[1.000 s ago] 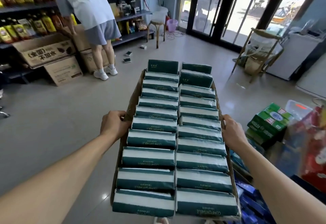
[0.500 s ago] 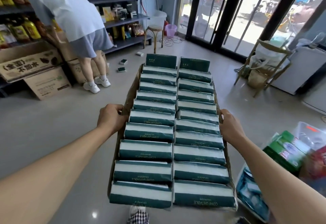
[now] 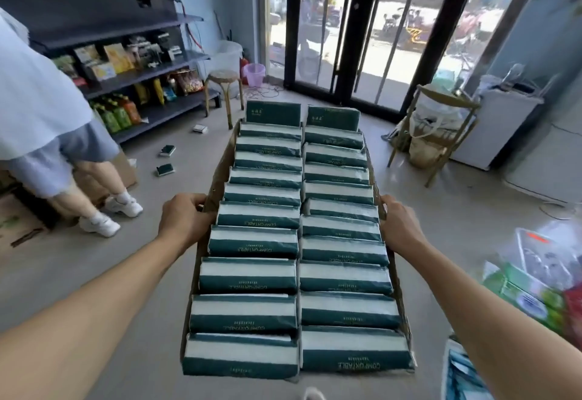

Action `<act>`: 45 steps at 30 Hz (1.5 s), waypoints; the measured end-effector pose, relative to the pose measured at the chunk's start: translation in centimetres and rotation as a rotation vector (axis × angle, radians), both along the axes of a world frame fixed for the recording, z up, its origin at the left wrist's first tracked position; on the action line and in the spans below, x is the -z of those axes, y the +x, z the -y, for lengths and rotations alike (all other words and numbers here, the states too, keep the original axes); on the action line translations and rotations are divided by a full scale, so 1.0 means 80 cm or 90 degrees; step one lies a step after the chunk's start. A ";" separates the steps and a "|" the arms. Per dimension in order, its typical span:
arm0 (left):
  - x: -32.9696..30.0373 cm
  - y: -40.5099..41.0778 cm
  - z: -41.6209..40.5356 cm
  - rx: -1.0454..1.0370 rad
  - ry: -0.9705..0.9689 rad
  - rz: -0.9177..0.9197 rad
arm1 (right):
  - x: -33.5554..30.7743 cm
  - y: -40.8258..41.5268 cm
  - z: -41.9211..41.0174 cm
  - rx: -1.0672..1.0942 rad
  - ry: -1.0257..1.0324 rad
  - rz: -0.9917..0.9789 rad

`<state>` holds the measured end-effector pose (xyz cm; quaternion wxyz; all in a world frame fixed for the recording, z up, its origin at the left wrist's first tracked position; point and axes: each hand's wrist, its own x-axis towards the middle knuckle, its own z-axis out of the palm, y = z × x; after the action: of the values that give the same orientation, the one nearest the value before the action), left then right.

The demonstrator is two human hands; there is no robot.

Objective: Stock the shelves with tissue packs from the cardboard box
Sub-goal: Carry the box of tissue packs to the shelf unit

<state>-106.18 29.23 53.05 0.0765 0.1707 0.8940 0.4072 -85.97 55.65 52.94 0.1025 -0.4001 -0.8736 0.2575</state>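
Note:
I carry a long cardboard box [image 3: 217, 179] in front of me, above the floor. It is filled with two rows of several dark green and white tissue packs [image 3: 264, 215]. My left hand [image 3: 184, 218] grips the box's left wall at mid-length, fingers curled over the rim. My right hand [image 3: 398, 225] grips the right wall at about the same place. Dark shelves [image 3: 135, 77] with snack bags and bottles stand at the left.
A person in a pale shirt [image 3: 47, 135] bends at the shelves on the left. A wooden stool [image 3: 224, 91] stands ahead by the shelf end. Three small packs [image 3: 166, 169] lie on the floor. A folding rack [image 3: 436, 135] and glass doors are ahead right; green packages [image 3: 529, 295] lie at right.
The view has swung to the right: the person and the shelves slid leftward, the glass doors came more to the centre. Both hands kept the same grip on the box.

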 end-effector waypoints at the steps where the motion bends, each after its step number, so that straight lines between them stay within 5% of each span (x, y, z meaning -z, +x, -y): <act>1: 0.001 -0.021 -0.021 0.001 0.000 -0.002 | 0.002 -0.021 -0.021 -0.001 0.001 -0.003; 14: 0.007 -0.284 -0.264 -0.080 0.004 0.013 | -0.001 -0.331 -0.299 -0.087 0.037 -0.013; 45: -0.002 -1.011 -0.637 -0.195 -0.066 -0.043 | 0.007 -1.135 -0.706 -0.207 0.005 -0.030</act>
<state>-187.09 80.17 53.21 -0.0078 0.0422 0.9314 0.3615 -176.77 112.10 52.41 0.0816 -0.2472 -0.9250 0.2767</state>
